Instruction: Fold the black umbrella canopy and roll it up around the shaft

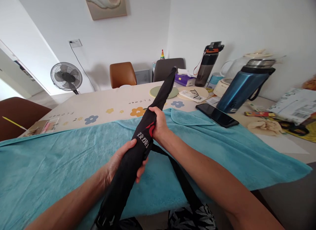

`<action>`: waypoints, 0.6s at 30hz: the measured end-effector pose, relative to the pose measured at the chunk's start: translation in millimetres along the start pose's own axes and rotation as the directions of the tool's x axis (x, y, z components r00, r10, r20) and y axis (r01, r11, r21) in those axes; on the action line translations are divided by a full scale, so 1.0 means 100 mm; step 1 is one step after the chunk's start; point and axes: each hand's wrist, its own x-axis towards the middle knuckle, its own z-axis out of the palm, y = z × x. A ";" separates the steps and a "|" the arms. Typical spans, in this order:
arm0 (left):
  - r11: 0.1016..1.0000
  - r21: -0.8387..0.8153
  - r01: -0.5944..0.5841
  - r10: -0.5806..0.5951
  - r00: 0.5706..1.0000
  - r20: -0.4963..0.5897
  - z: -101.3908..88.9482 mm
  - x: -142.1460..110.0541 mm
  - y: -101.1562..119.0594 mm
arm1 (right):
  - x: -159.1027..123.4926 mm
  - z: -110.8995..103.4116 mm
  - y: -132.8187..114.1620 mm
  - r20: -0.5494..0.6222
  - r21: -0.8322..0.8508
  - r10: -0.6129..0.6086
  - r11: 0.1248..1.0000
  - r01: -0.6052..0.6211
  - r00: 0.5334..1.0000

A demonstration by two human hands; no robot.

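Observation:
I hold a folded black umbrella (138,147) with white and red print, angled from my lap up over the table, its tip pointing at the far chairs. My left hand (120,160) wraps round its lower middle from underneath. My right hand (159,124) grips it higher up, near the red mark. A black strap (182,180) hangs from it towards my lap. Under both hands lies a teal towel (61,164) spread over the table.
A black phone (217,115), a blue jug (240,88), a dark bottle (207,67), a tissue box (185,80), round mats and papers crowd the right side. A flowered tablecloth (98,106) covers the far table. Two chairs and a standing fan (66,76) stand behind.

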 end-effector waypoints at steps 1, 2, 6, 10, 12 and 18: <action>1.000 -0.008 0.001 -0.001 1.000 0.021 0.01 0.00 0.00 | 0.00 0.00 0.00 0.001 0.003 -0.005 1.000 0.005 1.000; 1.000 -0.020 -0.010 0.011 0.999 0.032 0.02 0.01 0.01 | 0.00 0.00 0.00 0.003 0.005 -0.010 1.000 0.010 1.000; 0.994 -0.072 -0.079 0.079 0.997 -0.003 0.05 -0.01 0.02 | 0.00 0.00 -0.01 0.013 0.000 -0.027 1.000 0.027 1.000; 0.997 -0.055 -0.059 0.058 0.998 -0.015 0.04 -0.05 0.03 | 0.02 -0.02 -0.03 0.039 -0.017 -0.003 1.000 0.004 0.999; 0.997 -0.029 -0.069 0.069 0.997 -0.016 0.03 -0.06 0.04 | 0.04 -0.02 -0.03 0.068 -0.031 0.013 0.999 -0.011 0.998; 0.992 0.022 -0.122 0.122 0.992 -0.032 0.06 -0.11 0.10 | 0.02 0.02 -0.03 0.222 -0.075 -0.022 0.996 0.040 0.975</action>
